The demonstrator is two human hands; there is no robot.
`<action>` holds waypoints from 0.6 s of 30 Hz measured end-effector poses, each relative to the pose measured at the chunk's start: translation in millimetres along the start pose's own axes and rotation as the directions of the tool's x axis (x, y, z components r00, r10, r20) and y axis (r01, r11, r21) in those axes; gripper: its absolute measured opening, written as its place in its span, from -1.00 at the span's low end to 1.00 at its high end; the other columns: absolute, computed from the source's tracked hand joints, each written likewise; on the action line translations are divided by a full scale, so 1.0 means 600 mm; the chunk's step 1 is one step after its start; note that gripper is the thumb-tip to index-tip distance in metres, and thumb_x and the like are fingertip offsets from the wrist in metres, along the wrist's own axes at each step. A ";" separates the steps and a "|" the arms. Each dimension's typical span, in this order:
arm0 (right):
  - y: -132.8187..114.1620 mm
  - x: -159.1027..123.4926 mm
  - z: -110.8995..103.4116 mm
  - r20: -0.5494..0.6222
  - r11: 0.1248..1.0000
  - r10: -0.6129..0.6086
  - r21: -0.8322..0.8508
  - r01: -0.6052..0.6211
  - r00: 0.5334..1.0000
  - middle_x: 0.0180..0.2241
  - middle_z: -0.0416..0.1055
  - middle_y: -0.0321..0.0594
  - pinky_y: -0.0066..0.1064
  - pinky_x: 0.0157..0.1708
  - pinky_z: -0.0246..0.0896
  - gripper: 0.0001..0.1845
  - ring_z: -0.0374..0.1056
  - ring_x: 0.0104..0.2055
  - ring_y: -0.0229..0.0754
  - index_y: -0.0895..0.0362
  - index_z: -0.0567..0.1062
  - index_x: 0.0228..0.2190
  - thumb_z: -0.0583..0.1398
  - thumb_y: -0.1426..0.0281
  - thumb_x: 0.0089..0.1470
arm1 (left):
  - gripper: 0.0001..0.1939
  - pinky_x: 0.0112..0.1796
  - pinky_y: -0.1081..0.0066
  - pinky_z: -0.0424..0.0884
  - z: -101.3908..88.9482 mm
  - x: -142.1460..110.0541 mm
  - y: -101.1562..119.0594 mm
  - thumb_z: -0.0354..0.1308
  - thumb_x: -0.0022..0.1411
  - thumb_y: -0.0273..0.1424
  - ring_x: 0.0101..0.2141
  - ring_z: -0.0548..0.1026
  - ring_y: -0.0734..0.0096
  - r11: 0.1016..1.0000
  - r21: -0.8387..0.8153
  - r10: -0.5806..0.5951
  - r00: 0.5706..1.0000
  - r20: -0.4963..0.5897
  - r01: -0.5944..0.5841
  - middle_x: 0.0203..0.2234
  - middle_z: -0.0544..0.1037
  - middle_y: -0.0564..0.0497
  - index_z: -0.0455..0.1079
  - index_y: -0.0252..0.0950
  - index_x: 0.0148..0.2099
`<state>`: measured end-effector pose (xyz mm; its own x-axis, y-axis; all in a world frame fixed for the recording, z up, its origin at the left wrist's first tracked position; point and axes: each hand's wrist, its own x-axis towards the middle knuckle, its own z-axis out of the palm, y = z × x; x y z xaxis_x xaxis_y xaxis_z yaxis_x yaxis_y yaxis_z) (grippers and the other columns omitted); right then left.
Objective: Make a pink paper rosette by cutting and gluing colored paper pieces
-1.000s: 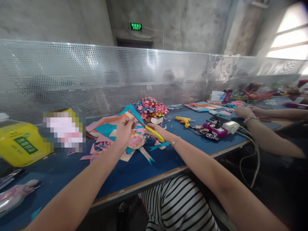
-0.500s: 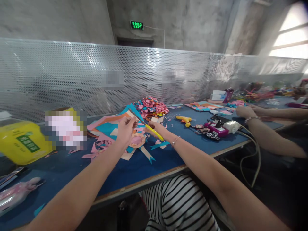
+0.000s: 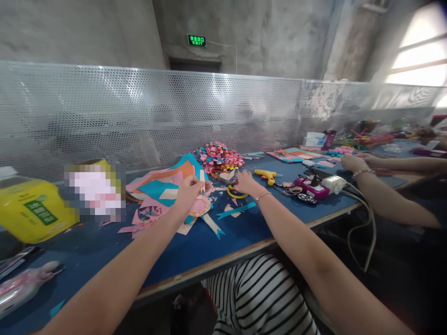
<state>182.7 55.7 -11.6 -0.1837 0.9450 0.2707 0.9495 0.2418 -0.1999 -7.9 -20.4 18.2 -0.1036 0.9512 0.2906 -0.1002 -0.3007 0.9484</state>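
Pinched in my left hand [image 3: 188, 191] is a small cream paper strip [image 3: 202, 179], standing upright. Just below that hand lies a pink and cream paper rosette [image 3: 200, 206] with blue-and-cream ribbon tails [image 3: 213, 225]. Over the table to the right, my right hand [image 3: 246, 182] is bent downward, its fingertips hidden. Yellow-handled scissors [image 3: 236, 194] lie right under its fingers; I cannot tell whether it still grips them. Coloured paper sheets [image 3: 157, 190] and a pink looped paper piece [image 3: 148, 216] are left of my left hand.
Behind stands a pile of pink and blue paper pieces [image 3: 218, 157] by a perforated metal screen [image 3: 115, 116]. To the right are a yellow glue gun [image 3: 267, 175], a purple power adapter [image 3: 312, 187] and another person's arm [image 3: 387, 195]. A yellow-labelled jug [image 3: 35, 207] stands left.
My right hand has moved right with the scissors, away from my left hand, and the scissors are now low at the table. My left hand keeps the paper strip, now turned upright.
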 end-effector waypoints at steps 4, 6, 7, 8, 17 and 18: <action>0.063 0.010 -0.018 -0.148 0.979 0.201 0.003 -0.203 0.968 -0.12 0.31 0.13 -0.24 -0.01 0.01 -0.64 0.17 0.02 0.05 0.30 0.36 -0.15 0.09 0.39 -0.01 | -0.76 -0.42 0.40 0.37 0.003 -0.002 -0.011 0.21 -0.17 -0.48 -0.51 0.46 0.40 0.992 0.129 0.001 0.998 0.061 -0.009 -0.73 0.35 0.11 0.15 -0.27 -0.64; 0.100 0.010 -0.017 -0.144 0.917 0.397 0.012 -0.400 0.906 -0.11 0.29 0.21 -0.21 -0.03 0.03 -0.60 0.18 0.01 0.07 0.39 0.34 -0.13 0.09 0.40 -0.02 | -0.77 -0.45 0.45 0.33 0.003 -0.002 -0.014 0.24 -0.20 -0.45 -0.54 0.43 0.45 0.968 0.237 0.056 0.993 0.108 -0.080 -0.70 0.37 0.11 0.19 -0.28 -0.64; 0.116 0.009 -0.014 -0.119 0.885 0.464 0.024 -0.464 0.878 -0.10 0.27 0.24 -0.19 -0.03 0.04 -0.58 0.17 0.02 0.08 0.40 0.33 -0.12 0.10 0.39 -0.02 | -0.77 -0.47 0.47 0.30 0.003 -0.003 -0.014 0.26 -0.22 -0.45 -0.57 0.40 0.48 0.949 0.289 0.086 0.988 0.132 -0.122 -0.69 0.37 0.10 0.21 -0.29 -0.64; 0.129 0.008 -0.010 -0.097 0.853 0.521 0.043 -0.520 0.848 -0.08 0.25 0.25 -0.18 -0.04 0.05 -0.56 0.17 0.02 0.08 0.39 0.32 -0.11 0.11 0.37 -0.01 | -0.79 -0.49 0.48 0.28 0.004 -0.004 -0.013 0.26 -0.22 -0.44 -0.58 0.37 0.51 0.929 0.335 0.110 0.982 0.155 -0.157 -0.69 0.38 0.10 0.24 -0.29 -0.64; 0.151 0.019 0.006 0.019 0.698 0.698 0.209 -0.685 0.716 -0.07 0.24 0.29 -0.16 -0.05 0.10 -0.39 0.15 0.08 0.11 0.40 0.17 -0.01 0.21 0.41 -0.08 | -0.95 -0.50 0.45 0.30 0.008 -0.008 -0.019 0.18 -0.20 -0.49 -0.57 0.40 0.44 0.901 0.388 0.078 0.952 0.296 -0.195 -0.65 0.46 0.06 0.39 -0.25 -0.56; 0.152 0.019 0.004 0.020 0.695 0.699 0.216 -0.686 0.715 -0.08 0.24 0.30 -0.15 -0.06 0.10 -0.38 0.17 0.07 0.12 0.42 0.16 -0.01 0.20 0.43 -0.08 | -0.94 -0.49 0.44 0.30 0.007 -0.007 -0.022 0.17 -0.19 -0.49 -0.58 0.41 0.44 0.904 0.385 0.073 0.954 0.292 -0.188 -0.64 0.46 0.07 0.37 -0.25 -0.54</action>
<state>266.5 89.3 -29.2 0.5272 0.8490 0.0346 0.7308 -0.4322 -0.5284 -2.2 -20.2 5.1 0.1830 0.9051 0.3837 0.3101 -0.4235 0.8511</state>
